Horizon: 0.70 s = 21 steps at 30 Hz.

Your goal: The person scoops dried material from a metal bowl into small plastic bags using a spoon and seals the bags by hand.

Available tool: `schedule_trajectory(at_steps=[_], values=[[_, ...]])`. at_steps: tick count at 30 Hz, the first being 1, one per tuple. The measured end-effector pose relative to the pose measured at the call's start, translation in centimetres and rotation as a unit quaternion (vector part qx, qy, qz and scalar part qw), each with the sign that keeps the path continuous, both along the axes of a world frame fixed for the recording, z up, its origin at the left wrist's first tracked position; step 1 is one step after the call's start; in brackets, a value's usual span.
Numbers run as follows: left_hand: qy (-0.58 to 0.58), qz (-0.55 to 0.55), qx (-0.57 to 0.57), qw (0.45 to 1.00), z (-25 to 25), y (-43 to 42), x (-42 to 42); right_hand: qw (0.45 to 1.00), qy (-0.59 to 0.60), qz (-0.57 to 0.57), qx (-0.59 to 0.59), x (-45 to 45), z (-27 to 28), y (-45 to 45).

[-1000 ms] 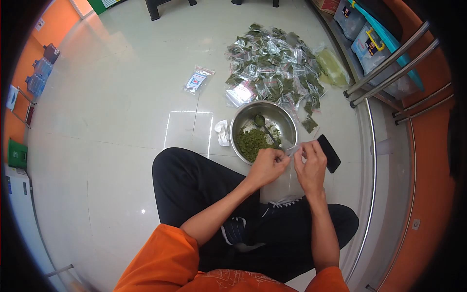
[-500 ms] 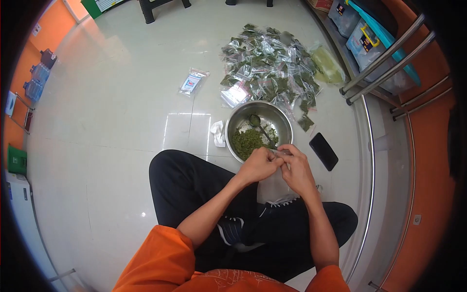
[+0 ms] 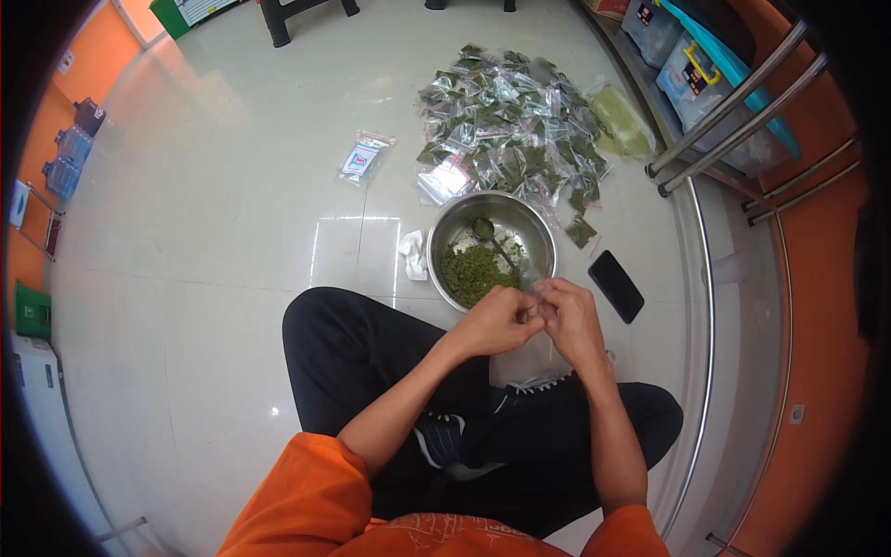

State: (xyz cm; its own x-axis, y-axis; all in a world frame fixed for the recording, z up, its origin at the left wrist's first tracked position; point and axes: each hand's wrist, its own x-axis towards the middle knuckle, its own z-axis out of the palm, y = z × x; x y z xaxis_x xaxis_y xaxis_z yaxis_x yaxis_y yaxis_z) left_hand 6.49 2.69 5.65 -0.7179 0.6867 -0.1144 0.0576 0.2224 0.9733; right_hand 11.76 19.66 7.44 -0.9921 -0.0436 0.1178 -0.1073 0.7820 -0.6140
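Left hand (image 3: 501, 321) and right hand (image 3: 572, 323) meet at the bowl's (image 3: 541, 239) near-right rim, fingertips pinched nearly closed on clear plastic (image 3: 530, 276) pointing bowlward, its long axis unclear.

A glossy pale tiled floor (image 3: 204, 232) fills most of the frame. At upper centre-right lies a broad heap of small clear plastic packets with green contents (image 3: 520, 130), a translucent yellow-green plastic bag (image 3: 624, 125) just beside its right side. Left of the heap is a clear packet with a blue-and-white label (image 3: 360, 161). Near the centre sits a round stainless-steel bowl (image 3: 538, 223), between a crumpled white tissue (image 3: 413, 255) on its left and a black rectangular phone (image 3: 616, 286) lying at a slant on its right.
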Motion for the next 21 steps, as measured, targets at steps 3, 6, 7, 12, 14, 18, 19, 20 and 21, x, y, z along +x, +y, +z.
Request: schedule_trajectory(at_steps=[3,6,7,12,14,18,19,20,21], values=[[0.227,0.052,-0.007,0.973,1.0,-0.1,-0.5,0.999,-0.019,-0.016,-0.033,-0.4,0.7,0.2],[0.442,0.087,-0.051,0.891,-0.2,-0.1,-0.5,1.0,0.005,0.022,-0.017,-0.3,0.8,-0.6],[0.471,0.051,-0.086,0.876,-1.0,-0.1,-0.4,0.998,0.023,0.053,0.0,-0.3,0.8,-0.9],[0.468,0.066,-0.092,0.877,-3.4,1.1,-0.4,0.998,0.041,0.041,-0.017,0.0,0.3,-1.3],[0.518,0.124,-0.064,0.844,-3.6,1.3,-0.5,0.997,0.042,0.001,-0.072,-0.1,0.3,-1.5],[0.561,0.134,-0.062,0.814,-3.7,1.3,-0.2,0.982,-0.022,-0.079,-0.171,0.3,-1.3,-1.5],[0.557,0.133,-0.058,0.818,-3.6,1.3,-0.2,0.982,-0.016,-0.079,-0.17,0.4,-1.8,-1.5],[0.553,0.13,-0.053,0.821,-3.5,1.3,-0.2,0.982,-0.016,-0.08,-0.171,0.4,-2.0,-1.4],[0.553,0.129,-0.053,0.822,-3.5,1.3,-0.2,0.983,-0.018,-0.072,-0.169,0.3,-2.1,-1.3]])
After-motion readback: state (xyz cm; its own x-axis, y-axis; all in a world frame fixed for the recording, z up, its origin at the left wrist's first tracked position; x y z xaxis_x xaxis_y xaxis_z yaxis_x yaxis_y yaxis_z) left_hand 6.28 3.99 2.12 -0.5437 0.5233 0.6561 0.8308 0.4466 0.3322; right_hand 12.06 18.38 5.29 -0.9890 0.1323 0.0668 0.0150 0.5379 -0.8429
